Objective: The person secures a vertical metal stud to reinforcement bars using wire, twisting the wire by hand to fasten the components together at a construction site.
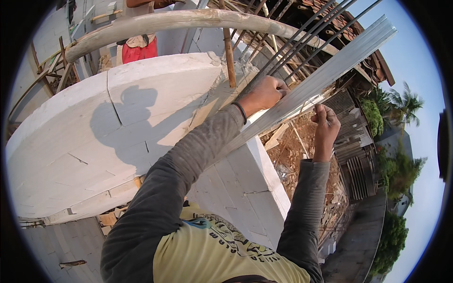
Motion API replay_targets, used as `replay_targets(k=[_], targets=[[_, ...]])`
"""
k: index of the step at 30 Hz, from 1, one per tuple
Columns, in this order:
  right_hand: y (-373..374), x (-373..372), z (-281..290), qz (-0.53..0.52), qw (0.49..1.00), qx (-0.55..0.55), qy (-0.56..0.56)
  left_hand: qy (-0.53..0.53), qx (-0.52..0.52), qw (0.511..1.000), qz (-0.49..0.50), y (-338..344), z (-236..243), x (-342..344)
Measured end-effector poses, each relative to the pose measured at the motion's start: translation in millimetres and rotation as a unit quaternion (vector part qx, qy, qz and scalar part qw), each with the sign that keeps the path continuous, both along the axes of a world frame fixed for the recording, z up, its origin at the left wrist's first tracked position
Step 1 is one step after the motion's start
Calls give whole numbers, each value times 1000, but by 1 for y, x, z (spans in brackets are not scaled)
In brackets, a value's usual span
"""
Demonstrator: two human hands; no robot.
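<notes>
My left hand [265, 93], with a dark band at the wrist, has its fingers curled at the left edge of a long grey metal profile [351, 56]. The profile slants from lower left to upper right beside several vertical steel bars [306, 37]. My right hand [324, 121] is closed in a pinch just right of the profile, with a thin strand at its fingertips, too small to name surely. Left of my hands is a white block wall [61, 146] with my shadow on it.
A curved wooden pole [174, 21] and upright stick [229, 56] stand near the bars. A person in red shorts [139, 52] is behind the wall. Below right lies rubble-strewn earth [292, 160], beyond the wall's edge, with corrugated sheets [358, 174] and a tiled roof [349, 28].
</notes>
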State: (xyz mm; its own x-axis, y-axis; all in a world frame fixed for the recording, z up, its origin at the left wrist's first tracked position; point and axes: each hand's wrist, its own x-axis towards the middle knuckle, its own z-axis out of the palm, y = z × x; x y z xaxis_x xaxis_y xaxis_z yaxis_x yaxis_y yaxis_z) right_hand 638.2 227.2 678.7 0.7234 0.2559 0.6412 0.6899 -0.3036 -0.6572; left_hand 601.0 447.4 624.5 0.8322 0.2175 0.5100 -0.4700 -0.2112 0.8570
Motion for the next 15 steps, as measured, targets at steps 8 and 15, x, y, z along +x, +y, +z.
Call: replay_targets(k=[8, 15], targets=[[4, -44, -22, -56, 983, -19, -172, 10, 48, 996, -76, 14, 9, -11], [4, -65, -12, -14, 964, -109, -241, 22, 1, 996, -84, 7, 2, -10]])
